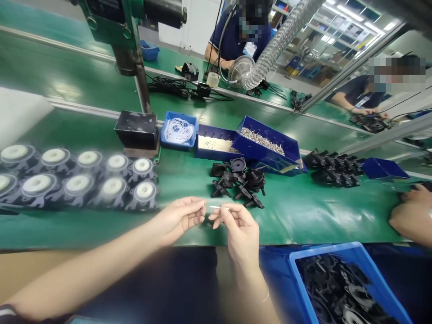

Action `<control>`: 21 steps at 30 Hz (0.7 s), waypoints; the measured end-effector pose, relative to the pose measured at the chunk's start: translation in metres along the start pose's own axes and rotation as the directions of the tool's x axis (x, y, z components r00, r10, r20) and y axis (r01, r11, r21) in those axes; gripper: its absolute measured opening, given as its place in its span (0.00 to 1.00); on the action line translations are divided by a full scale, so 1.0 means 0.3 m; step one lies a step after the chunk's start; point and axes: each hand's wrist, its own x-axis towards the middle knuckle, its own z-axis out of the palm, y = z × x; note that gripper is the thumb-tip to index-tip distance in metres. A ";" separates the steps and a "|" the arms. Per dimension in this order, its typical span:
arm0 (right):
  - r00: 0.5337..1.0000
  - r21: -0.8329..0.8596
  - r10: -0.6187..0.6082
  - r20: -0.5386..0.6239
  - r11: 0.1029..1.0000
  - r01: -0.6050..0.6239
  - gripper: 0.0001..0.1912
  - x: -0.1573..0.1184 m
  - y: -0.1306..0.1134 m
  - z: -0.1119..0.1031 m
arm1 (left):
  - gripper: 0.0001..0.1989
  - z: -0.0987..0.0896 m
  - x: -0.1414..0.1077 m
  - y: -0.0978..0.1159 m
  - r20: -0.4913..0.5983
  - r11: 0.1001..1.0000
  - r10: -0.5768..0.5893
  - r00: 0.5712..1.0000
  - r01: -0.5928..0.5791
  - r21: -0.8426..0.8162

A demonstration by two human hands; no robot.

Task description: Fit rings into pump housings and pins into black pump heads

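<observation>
Over the front part of the green table, my right hand [240, 225] pinches a thin, light-coloured pin [214, 207] that points left toward my other hand. My left hand [184, 218] has thumb and forefinger pressed together on something tiny and whitish, too small to name. A small gap separates the two hands' fingertips. Just behind them lies a pile of black plastic parts [238, 180]. Farther back stand a blue bin of small cream pieces [216, 143] and a tilted blue bin of metal pins [263, 141].
Rows of black housings with white discs [145, 190] fill the left. A blue box of white rings [178, 130] and a black block [137, 130] stand behind. A blue crate [337, 249] is at lower right; another person's hand [413, 216] is at the right edge.
</observation>
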 end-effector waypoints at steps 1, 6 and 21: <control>1.000 -0.014 -0.017 -0.010 1.000 0.017 0.06 -0.001 0.004 0.002 | 0.03 -0.002 -0.001 -0.002 0.004 1.000 0.008 1.000 -0.009 0.006; 0.992 -0.050 -0.123 -0.004 0.991 0.122 0.04 -0.005 0.014 0.015 | 0.04 -0.002 -0.003 -0.012 0.051 1.000 0.013 0.999 -0.013 -0.007; 0.992 0.092 -0.094 -0.082 0.991 0.102 0.05 -0.017 -0.021 0.062 | 0.03 -0.011 -0.017 -0.024 0.054 0.992 -0.007 0.999 0.014 -0.127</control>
